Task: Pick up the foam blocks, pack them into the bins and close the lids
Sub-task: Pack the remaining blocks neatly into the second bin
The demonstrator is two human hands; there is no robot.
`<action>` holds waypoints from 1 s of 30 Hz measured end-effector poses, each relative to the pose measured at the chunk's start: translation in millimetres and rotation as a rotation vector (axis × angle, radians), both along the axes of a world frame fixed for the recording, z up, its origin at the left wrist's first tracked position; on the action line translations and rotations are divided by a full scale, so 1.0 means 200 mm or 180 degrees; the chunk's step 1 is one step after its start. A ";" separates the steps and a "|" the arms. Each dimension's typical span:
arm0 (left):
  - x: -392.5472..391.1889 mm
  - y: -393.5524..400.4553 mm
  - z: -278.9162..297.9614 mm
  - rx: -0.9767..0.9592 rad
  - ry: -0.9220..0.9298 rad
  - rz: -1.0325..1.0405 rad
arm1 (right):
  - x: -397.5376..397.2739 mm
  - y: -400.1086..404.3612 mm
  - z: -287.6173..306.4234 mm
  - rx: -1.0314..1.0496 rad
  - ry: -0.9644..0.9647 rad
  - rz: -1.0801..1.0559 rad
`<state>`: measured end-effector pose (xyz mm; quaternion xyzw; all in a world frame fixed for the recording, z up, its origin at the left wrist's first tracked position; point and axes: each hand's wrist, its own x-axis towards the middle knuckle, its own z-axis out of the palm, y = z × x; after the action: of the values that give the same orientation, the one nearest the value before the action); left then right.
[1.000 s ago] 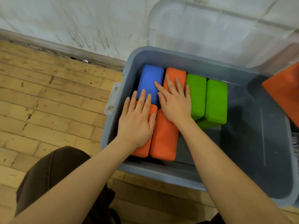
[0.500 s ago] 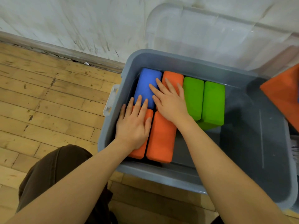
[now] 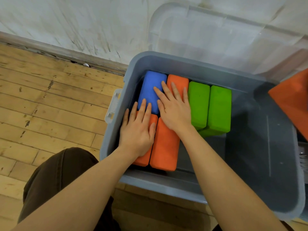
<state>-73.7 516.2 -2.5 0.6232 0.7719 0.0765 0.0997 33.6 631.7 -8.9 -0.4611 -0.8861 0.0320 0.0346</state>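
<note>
A grey bin (image 3: 166,64) stands on the wooden floor (image 3: 50,105) against the white wall (image 3: 83,22), its clear lid (image 3: 216,30) standing up behind its far rim. Six foam blocks show inside it, all packed toward its left end: one blue block (image 3: 150,87) in the far left corner, three orange ones and two green ones. The far orange block (image 3: 177,84) lies just right of the blue one, touching it. The two green blocks, the left green block (image 3: 198,104) and the right green block (image 3: 219,109), stand side by side to the right of that, touching each other. Along the near edge lie the near left orange block (image 3: 143,158), mostly covered, and the near right orange block (image 3: 165,147) pressed beside it. The right half of the bin floor is bare grey.

The left hand (image 3: 138,130) lies flat with fingers spread on the near left orange block, fingertips reaching onto the blue block's near end. The right hand (image 3: 173,109) lies flat and open too, palm over the seam between the near right orange block and the far row, fingers across the blue and far orange blocks. Neither hand grips anything.

A seventh block, another orange block (image 3: 293,104), shows at the right edge of the view, above the bin's right end and cut off by the frame. A dark trouser leg (image 3: 55,177) shows at the near left on the floor.
</note>
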 end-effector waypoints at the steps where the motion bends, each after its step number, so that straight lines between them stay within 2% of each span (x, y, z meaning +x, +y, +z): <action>1: 0.00 0.00 0.00 0.0009 -0.0030 0.0004 | 0.00 0.00 0.00 -0.0016 0.0045 -0.0003; 4: -0.01 0.01 0.00 0.0030 -0.0070 -0.0032 | 0.02 0.00 0.02 -0.0153 0.0377 0.0087; 7: -0.02 0.04 0.00 -0.0017 -0.0009 -0.0087 | 0.05 -0.01 0.04 -0.0540 0.1216 0.0111; 9: -0.03 0.07 0.01 -0.0057 0.0085 -0.0141 | 0.09 -0.05 0.07 -0.0547 0.1689 -0.0082; 13: -0.01 0.09 0.05 -0.0185 0.0118 -0.0085 | 0.28 -0.20 0.19 -0.0314 0.1782 -0.0383; 18: 0.14 0.07 0.33 0.0605 -0.0172 -0.0103 | 0.51 -0.31 0.46 0.0450 0.1845 -0.0438; 23: 0.41 0.16 0.79 0.1298 -0.0544 -0.0627 | 0.77 -0.31 0.88 0.1383 0.2111 -0.0644; 28: 0.77 0.28 1.17 0.1774 -0.0630 -0.1319 | 1.12 -0.30 1.22 0.2437 0.1876 -0.1081; 30: 0.94 0.32 1.27 0.1842 -0.0687 -0.1512 | 1.26 -0.29 1.30 0.2673 0.1789 -0.1362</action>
<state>113.5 580.8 251.0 0.7754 0.5376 0.3310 0.0153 285.9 573.8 250.3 -0.5513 -0.6658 -0.2101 0.4567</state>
